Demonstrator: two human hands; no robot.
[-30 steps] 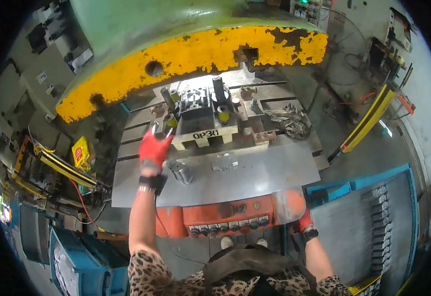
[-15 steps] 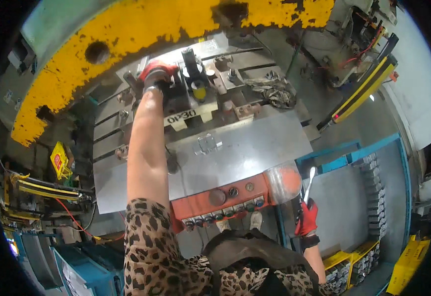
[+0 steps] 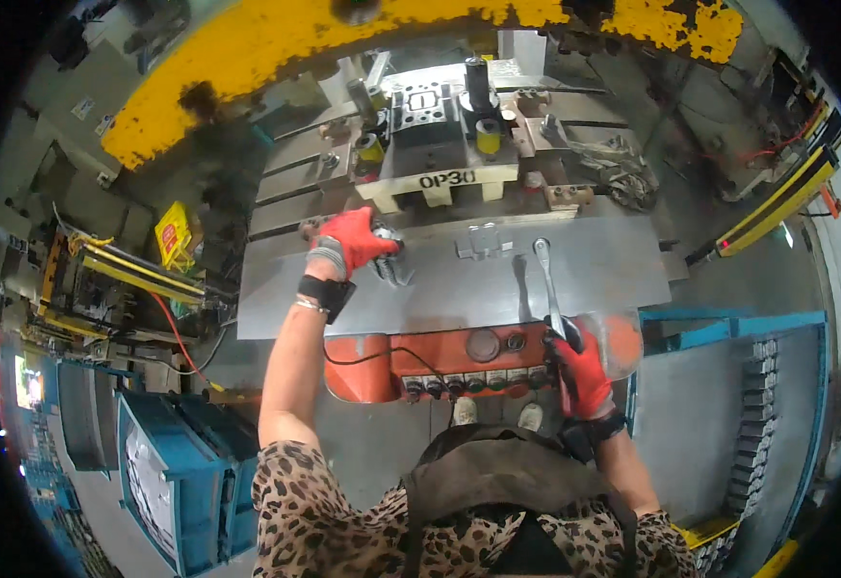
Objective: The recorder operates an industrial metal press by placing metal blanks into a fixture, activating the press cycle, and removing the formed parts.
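My left hand, in a red glove, is closed on a shiny bent metal part just over the left of the steel plate. Much of that part is hidden by the fingers. My right hand, also red-gloved, grips the handle of a ratchet wrench. Its round head points away from me above the plate. Between the two hands, a small stamped metal bracket lies flat on the plate. Beyond stands a press die with guide posts and yellow collars.
A scratched yellow press beam arches across the top. Below the plate sits an orange control box with knobs. A crumpled dark cloth lies right of the die. Stacked metal parts line a blue-framed rack; a blue bin stands lower left.
My left hand has drawn back from the die to the plate, now with a metal part. My right hand has brought the ratchet wrench leftward over the plate. The view has shifted.
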